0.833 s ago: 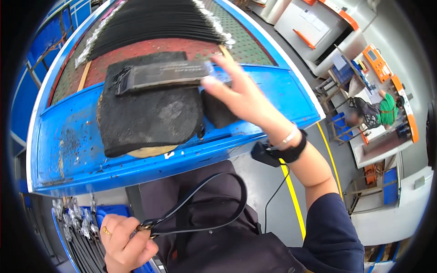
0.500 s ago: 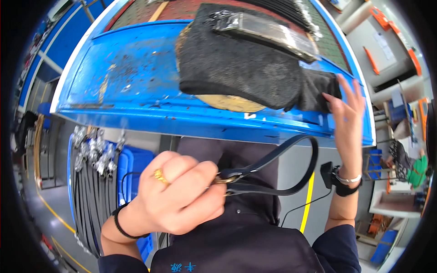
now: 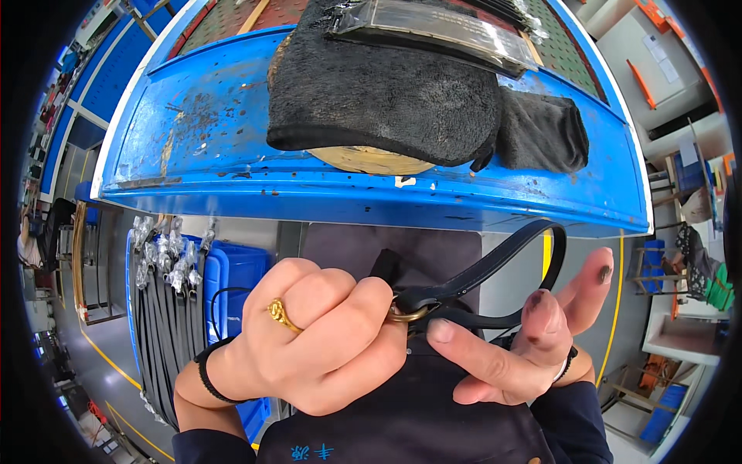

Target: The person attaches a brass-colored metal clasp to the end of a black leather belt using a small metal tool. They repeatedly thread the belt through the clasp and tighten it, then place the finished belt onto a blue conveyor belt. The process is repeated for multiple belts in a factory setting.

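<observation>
A black strap (image 3: 487, 272), bent into a loop and joined at a brass ring (image 3: 411, 315), sticks out to the right from my left hand (image 3: 325, 340). That hand is closed in a fist around the strap's end, and its fingers hide the gripped part. Close on the right is my right hand (image 3: 518, 348), its fingers spread and dark stains on the fingertips. Its nearest fingertip lies beside the brass ring; whether it touches I cannot tell. The loop's far end passes behind this hand.
On the blue workbench (image 3: 209, 131) ahead, a large dark cloth (image 3: 386, 97) covers a yellowish round pad (image 3: 371, 160). A smaller dark cloth (image 3: 541, 131) lies to its right. A clear-wrapped packet (image 3: 440, 31) rests on top. Black straps (image 3: 166, 332) hang at left beside a blue bin (image 3: 236, 271).
My right hand has come down from the small cloth at the bench's right side to the strap's ring. My left hand, still gripping the strap, has shifted slightly right.
</observation>
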